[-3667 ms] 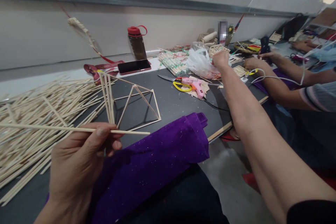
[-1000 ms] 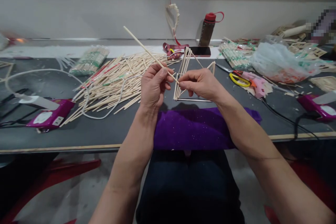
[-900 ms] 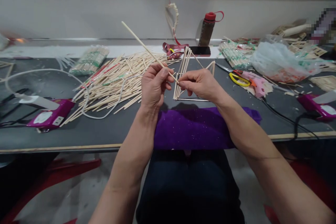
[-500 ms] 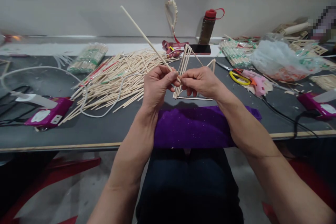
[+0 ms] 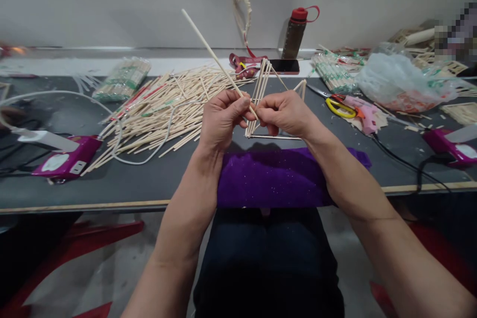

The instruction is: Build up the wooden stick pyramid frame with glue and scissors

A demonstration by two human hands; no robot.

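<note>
My left hand (image 5: 225, 118) pinches a thin wooden stick (image 5: 210, 49) near its lower end, between thumb and fingers. The stick slants up and to the left above the table. My right hand (image 5: 285, 113) is closed, its fingertips pressed together right beside the stick's lower tip. Whatever those fingertips hold is too small or hidden to make out. Behind both hands stands a frame of joined sticks (image 5: 262, 82), partly covered by my right hand. A large loose pile of wooden sticks (image 5: 164, 114) lies to the left of my left hand.
A purple cloth (image 5: 274, 179) lies along the table's front edge under my wrists. To the right are scissors (image 5: 340, 108), a pink glue gun (image 5: 367, 114) and a plastic bag (image 5: 389, 82). A bottle (image 5: 293, 35) stands at the back. Purple power strips (image 5: 67, 159) with cables flank the workspace.
The stick has tilted slightly steeper, and its lower tip now shows beside my right fingertips. Both hands stay close together. A dark, blurred shape has appeared at the left edge.
</note>
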